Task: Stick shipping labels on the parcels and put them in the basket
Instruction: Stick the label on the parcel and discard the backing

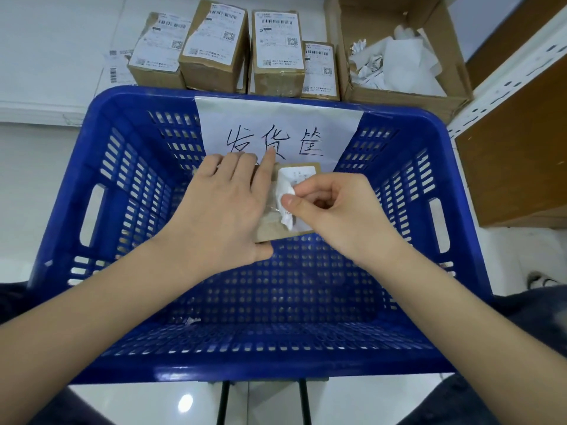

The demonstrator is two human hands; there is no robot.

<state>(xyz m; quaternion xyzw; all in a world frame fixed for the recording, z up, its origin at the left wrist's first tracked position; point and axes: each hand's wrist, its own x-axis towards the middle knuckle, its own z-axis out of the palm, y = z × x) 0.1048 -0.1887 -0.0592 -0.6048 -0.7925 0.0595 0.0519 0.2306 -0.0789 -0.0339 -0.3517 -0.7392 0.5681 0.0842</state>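
Nearest you, your two bare forearms reach out over the blue basket (pixel 101 167), a slotted plastic crate with a small scrap of white paper (pixel 191 321) lying on its floor. Your left hand (pixel 221 207) lies flat with straight fingers on a small brown parcel (pixel 270 222), pressing it down from above — the index fingertip stretches past the parcel's far edge onto the paper sign behind it. Your right hand (pixel 334 210) is curled, thumb and forefinger pinching a crumpled white shipping label (pixel 288 191) that sits on the parcel's top face; part of the label lies flat, the near part is bunched and lifted. The parcel is inside the basket, toward its far wall.

On that far wall hangs a white paper sign (pixel 280 133) with large handwritten characters. Beyond the basket, four labelled cardboard parcels (pixel 236 47) stand side by side on the white surface, a loose label sheet (pixel 115 64) to their left. To their right is an open cardboard box (pixel 408 50) holding crumpled white backing paper.
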